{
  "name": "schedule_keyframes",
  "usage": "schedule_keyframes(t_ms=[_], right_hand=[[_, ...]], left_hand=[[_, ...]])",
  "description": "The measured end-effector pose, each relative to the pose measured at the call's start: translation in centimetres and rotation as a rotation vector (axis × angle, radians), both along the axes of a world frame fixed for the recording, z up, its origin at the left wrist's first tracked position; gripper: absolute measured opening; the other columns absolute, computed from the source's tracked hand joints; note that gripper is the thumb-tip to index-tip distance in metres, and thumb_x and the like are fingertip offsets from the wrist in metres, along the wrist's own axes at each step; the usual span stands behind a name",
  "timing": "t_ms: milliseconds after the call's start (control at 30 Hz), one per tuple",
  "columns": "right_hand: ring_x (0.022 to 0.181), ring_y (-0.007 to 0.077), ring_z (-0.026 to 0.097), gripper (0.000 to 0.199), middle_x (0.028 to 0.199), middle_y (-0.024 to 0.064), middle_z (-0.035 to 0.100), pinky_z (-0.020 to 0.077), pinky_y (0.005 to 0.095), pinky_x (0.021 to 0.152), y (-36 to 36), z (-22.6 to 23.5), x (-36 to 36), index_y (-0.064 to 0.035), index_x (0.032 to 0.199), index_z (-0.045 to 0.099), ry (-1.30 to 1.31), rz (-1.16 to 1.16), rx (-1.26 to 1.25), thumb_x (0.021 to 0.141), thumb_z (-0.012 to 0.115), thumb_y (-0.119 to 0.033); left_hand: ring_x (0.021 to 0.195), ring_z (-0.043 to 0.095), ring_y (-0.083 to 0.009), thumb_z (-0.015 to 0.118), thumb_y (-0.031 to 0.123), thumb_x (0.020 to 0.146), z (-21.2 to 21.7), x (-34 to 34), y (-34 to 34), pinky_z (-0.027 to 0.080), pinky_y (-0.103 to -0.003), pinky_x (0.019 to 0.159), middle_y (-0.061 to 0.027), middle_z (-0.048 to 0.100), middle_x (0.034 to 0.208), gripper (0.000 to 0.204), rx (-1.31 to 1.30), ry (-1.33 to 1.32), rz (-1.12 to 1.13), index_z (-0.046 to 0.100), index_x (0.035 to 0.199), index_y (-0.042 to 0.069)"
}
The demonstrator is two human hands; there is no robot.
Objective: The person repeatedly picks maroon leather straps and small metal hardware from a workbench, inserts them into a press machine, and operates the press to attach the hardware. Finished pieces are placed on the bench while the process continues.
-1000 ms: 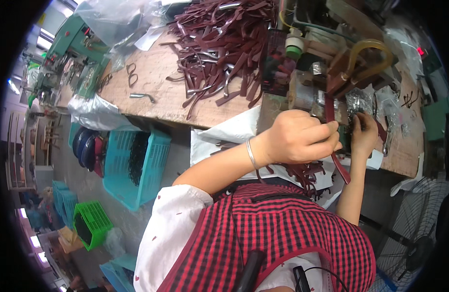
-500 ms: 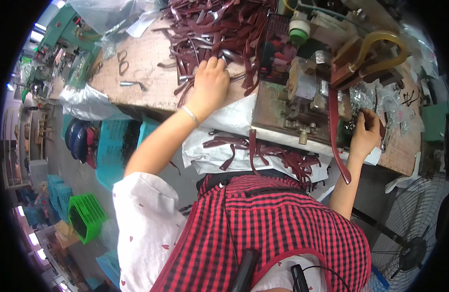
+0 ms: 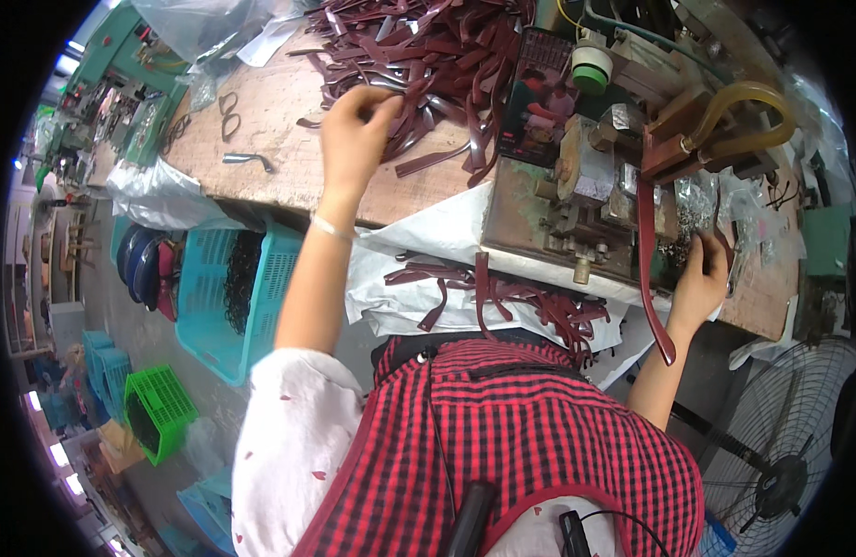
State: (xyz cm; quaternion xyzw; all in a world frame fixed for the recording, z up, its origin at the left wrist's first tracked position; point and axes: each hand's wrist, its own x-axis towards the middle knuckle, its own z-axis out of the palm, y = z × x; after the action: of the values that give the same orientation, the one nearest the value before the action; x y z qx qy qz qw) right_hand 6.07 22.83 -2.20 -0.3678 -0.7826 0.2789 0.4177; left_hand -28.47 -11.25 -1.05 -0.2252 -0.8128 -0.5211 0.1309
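Observation:
My left hand (image 3: pixel 352 144) is over the near left edge of a big heap of dark red glasses temples (image 3: pixel 428 56), with thumb and forefinger curled together. Whether a temple is between its fingertips cannot be made out. A single dark red temple (image 3: pixel 647 265) hangs down from the bench machine (image 3: pixel 590 176), its rounded end toward me. To its right my right hand (image 3: pixel 700 283) has its fingers bent together beside a pile of tiny metal parts (image 3: pixel 674 251). What those fingertips hold, if anything, is too small to see.
More temples (image 3: pixel 539 306) lie on a white cloth across my lap. Scissors (image 3: pixel 229 116) and a bent metal tool (image 3: pixel 249 161) lie on the wooden bench (image 3: pixel 289 181). A turquoise basket (image 3: pixel 261 316) stands below at left. A fan (image 3: pixel 781 483) is at lower right.
My left hand has drawn back leftward from the temple heap, its fingers now curled. My right hand stays beside the small metal parts, slightly lower.

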Motion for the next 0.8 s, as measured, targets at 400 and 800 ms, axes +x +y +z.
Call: schedule_keyframes(t_ms=[400, 800], right_hand=[[0.100, 0.0130, 0.067, 0.019, 0.107, 0.0080, 0.073, 0.0508, 0.0268, 0.092, -6.6, 8.8, -4.6, 0.0032, 0.112, 0.071, 0.274, 0.341, -0.227, 0.093, 0.071, 0.001], [0.097, 0.0129, 0.066, 0.044, 0.104, 0.0088, 0.072, 0.0484, 0.0238, 0.090, -9.6, 10.3, -9.0, 0.0038, 0.128, 0.057, 0.630, 0.559, -0.734, 0.086, 0.073, 0.003]], left_hand=[[0.091, 0.073, -0.0326, 0.076, 0.013, 0.090, -1.7, 0.3, 4.4, 0.055, -0.035, 0.080, -0.0173, 0.075, 0.097, 0.019, -0.058, 0.221, -0.103, 0.073, 0.104, 0.000], [0.078, 0.069, -0.0140, 0.059, 0.007, 0.105, 9.0, 10.0, 7.1, 0.057, -0.025, 0.068, -0.0126, 0.074, 0.097, 0.012, 0.622, 0.115, -0.296, 0.065, 0.107, -0.003]])
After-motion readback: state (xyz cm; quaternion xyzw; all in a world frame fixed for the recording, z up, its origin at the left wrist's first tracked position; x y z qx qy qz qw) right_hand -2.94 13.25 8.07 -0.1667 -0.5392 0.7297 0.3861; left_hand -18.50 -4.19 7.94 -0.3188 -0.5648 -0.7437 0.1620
